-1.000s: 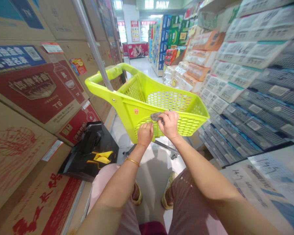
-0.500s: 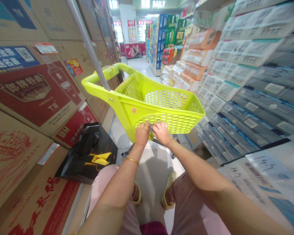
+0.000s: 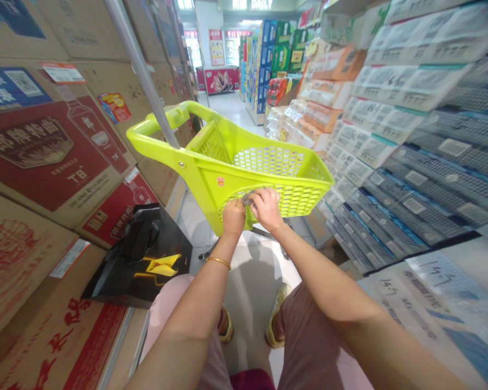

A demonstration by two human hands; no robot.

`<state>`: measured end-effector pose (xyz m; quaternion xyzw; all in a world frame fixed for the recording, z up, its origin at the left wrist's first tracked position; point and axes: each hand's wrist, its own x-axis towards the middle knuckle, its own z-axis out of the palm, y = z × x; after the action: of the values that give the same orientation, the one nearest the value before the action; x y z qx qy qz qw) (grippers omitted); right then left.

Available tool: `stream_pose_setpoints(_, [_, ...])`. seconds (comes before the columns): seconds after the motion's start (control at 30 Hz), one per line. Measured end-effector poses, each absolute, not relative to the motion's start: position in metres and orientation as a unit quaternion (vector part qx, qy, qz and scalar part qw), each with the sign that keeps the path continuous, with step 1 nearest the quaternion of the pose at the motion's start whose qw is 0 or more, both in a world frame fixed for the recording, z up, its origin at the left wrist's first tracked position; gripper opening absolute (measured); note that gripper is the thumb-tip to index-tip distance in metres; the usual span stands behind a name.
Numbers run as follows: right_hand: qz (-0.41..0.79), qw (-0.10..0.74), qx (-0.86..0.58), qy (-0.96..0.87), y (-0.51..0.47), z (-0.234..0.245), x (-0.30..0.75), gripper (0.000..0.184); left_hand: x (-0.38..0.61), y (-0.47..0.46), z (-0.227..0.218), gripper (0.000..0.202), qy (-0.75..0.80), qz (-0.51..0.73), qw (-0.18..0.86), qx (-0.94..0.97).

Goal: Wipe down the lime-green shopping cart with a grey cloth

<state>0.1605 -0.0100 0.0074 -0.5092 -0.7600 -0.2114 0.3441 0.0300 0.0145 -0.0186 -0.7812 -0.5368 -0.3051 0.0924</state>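
Observation:
A lime-green plastic shopping cart stands in the aisle just in front of my knees. Both hands are pressed against its perforated near wall. My right hand is closed round a small grey cloth that peeks out beside its thumb. My left hand is curled shut right next to it, fingertips at the same cloth on the mesh. A gold bangle sits on my left wrist. I appear to be seated, with my feet on the white floor under the cart.
Stacked cardboard cartons wall the left side, with a black box with a yellow mark leaning at their foot. A grey metal pole rises by the cart handle. Packs of tissue fill the right shelves. The aisle runs on ahead.
My right hand dropped with the cloth from the cart's top rim to the mesh wall, beside my left hand. The cart has shifted slightly left in view.

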Motion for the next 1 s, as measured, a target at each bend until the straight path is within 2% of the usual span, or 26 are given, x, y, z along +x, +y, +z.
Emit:
stream_pose_setpoints(0.2, [-0.209, 0.377, -0.515, -0.741, -0.004, 0.013, 0.162, 0.023, 0.024, 0.011, -0.024, 0.022, -0.522, -0.328, 0.117, -0.778])
stream_pose_setpoints(0.37, [-0.200, 0.321, -0.500, -0.779, -0.006, -0.013, 0.160, 0.021, 0.016, 0.006, -0.022, 0.018, -0.519, -0.315, 0.089, -0.790])
stream_pose_setpoints(0.5, [-0.202, 0.270, -0.473, -0.814, -0.014, -0.031, 0.162, 0.019, 0.014, 0.003, -0.020, 0.020, -0.513, -0.321, 0.111, -0.788])
stream_pose_setpoints(0.77, [-0.187, 0.205, -0.444, -0.852, -0.025, -0.040, 0.163, 0.015, 0.013, 0.000, -0.018, 0.025, -0.495, -0.302, 0.124, -0.805])
stream_pose_setpoints(0.87, [-0.210, 0.227, -0.437, -0.844, -0.023, -0.030, 0.162, 0.016, 0.012, -0.002, -0.019, 0.024, -0.499, -0.294, 0.126, -0.805])
stream_pose_setpoints(1.0, [-0.239, 0.316, -0.464, -0.792, -0.019, -0.002, 0.161, 0.020, 0.010, -0.006, -0.021, 0.020, -0.508, -0.320, 0.111, -0.792])
